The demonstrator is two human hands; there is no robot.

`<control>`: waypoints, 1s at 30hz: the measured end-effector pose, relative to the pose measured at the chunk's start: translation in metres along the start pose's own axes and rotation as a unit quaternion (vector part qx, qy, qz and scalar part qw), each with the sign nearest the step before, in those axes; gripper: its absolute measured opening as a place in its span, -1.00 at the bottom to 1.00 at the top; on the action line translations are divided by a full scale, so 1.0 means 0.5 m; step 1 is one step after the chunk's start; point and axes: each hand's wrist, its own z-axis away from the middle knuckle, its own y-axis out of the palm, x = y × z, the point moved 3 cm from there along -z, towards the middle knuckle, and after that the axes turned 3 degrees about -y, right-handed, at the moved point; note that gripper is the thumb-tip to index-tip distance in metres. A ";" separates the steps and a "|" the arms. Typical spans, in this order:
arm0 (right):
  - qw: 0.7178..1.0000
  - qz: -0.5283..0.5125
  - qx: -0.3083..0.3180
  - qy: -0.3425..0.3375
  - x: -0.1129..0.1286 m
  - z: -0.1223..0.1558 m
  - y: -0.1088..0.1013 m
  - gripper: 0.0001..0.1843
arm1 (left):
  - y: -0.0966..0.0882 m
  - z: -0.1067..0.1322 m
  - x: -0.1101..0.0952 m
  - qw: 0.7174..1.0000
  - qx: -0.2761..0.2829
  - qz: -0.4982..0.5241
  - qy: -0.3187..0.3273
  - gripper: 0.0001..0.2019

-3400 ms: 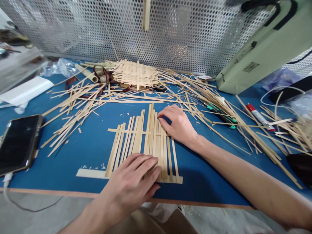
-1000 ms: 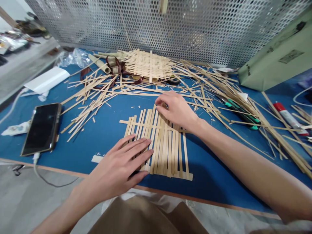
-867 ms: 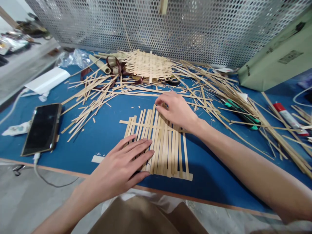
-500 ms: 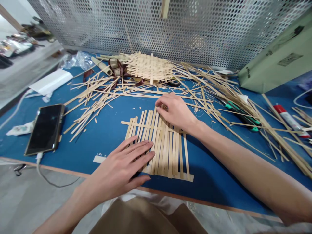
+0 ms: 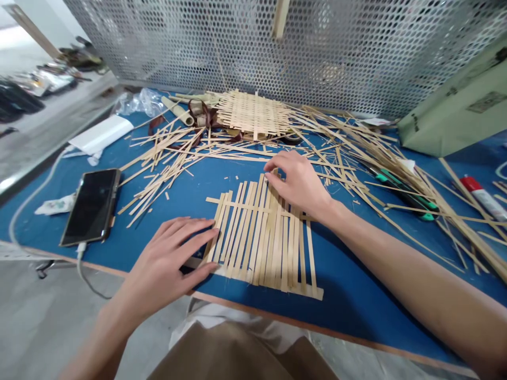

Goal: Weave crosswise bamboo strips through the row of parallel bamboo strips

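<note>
Pale bamboo strips (image 5: 253, 232) lie side by side on the blue table, fanning slightly. A cross strip (image 5: 241, 206) runs across their upper part, and a band of tape (image 5: 311, 291) crosses their near ends. My left hand (image 5: 170, 258) is open, fingers apart, its tips at the leftmost strips. At the far end of the middle strips, my right hand (image 5: 297, 182) has thumb and forefinger pinched on a bamboo strip. Its palm and other fingers cover the upper right of the strips.
Behind lie loose strips (image 5: 158, 169) and a woven bamboo piece (image 5: 255, 113). A phone (image 5: 92, 206) on a cable sits left. To the right are a green-and-black cutter (image 5: 407, 195), a red-capped tube (image 5: 485, 198) and a green bag (image 5: 455, 111). A perforated metal panel (image 5: 237, 47) stands at the back.
My left hand has slid left, from on top of the strips to their left edge. My right hand keeps its pinch at the far end. The view has shifted slightly.
</note>
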 end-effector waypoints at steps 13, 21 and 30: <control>1.000 -0.015 0.003 -0.011 0.006 0.000 0.000 -0.88 | 0.007 -0.002 0.000 0.997 0.067 0.024 0.043 -0.40; 0.993 -0.043 0.078 -0.081 0.066 -0.005 0.017 -0.76 | 0.011 -0.005 -0.004 0.996 0.058 0.025 0.058 -0.41; 0.990 -0.062 0.098 -0.085 0.073 -0.002 0.035 -0.71 | 0.014 -0.006 -0.003 0.996 0.056 0.013 0.067 -0.30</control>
